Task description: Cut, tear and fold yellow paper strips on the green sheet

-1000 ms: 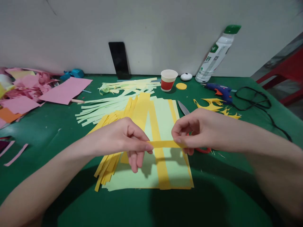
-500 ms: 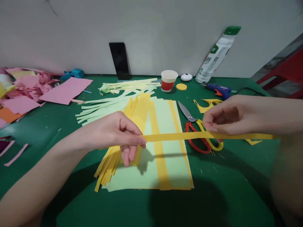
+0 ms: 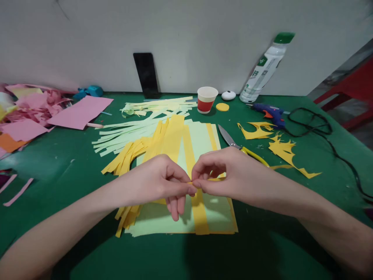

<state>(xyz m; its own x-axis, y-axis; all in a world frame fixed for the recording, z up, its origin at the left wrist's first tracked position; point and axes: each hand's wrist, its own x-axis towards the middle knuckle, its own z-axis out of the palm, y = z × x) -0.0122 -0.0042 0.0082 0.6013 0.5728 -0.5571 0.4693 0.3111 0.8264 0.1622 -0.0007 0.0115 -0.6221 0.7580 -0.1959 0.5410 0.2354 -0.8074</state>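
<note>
Hands [image 3: 163, 177] [image 3: 225, 169] close together pinch a yellow strip [image 3: 217, 179] well inside the table's right edge [image 3: 338, 124].

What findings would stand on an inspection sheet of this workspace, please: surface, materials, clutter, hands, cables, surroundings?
Surface: green tabletop, shadowed on the near side.
Job's things: narrow yellow paper strip, held above pale-green paper sheets.
Clutter: crumpled pink paper heap, left; jagged yellow paper scraps, right; yellow-handled metal scissors, partly hidden.
Hands: left hand and right hand pinch the strip, close together.
Cables: black cord loops beside blue plastic glue gun.
Surroundings: grey wall behind; part of a red chair, right.
</note>
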